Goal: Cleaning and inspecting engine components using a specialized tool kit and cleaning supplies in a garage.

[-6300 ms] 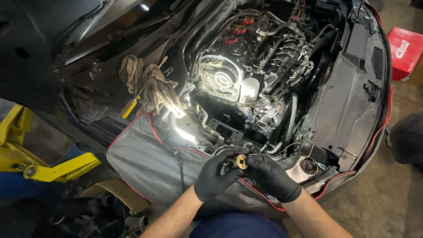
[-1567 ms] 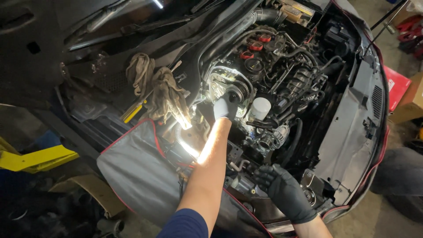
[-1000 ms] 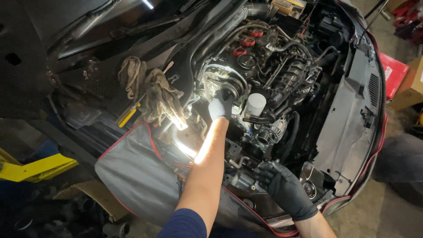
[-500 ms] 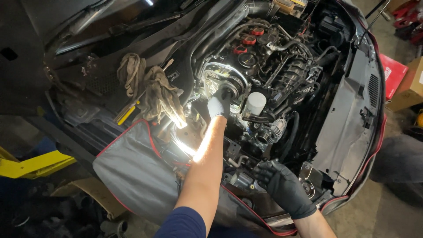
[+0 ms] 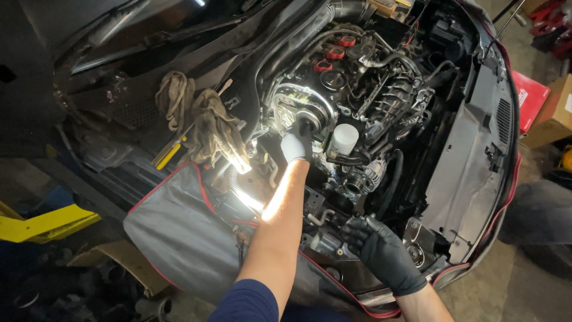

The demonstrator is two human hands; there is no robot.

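Against the engine's round silver cover (image 5: 298, 104), one gloved left hand (image 5: 296, 143) presses, fingers curled together; below it, one black-gloved right hand (image 5: 375, 247) rests spread. Two rags (image 5: 199, 116) drape left.

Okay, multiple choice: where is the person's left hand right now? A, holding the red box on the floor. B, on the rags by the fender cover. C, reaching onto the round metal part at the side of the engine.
C: the gloved left hand is stretched out to the round metal engine part, while the right hand rests low at the bay's front edge.
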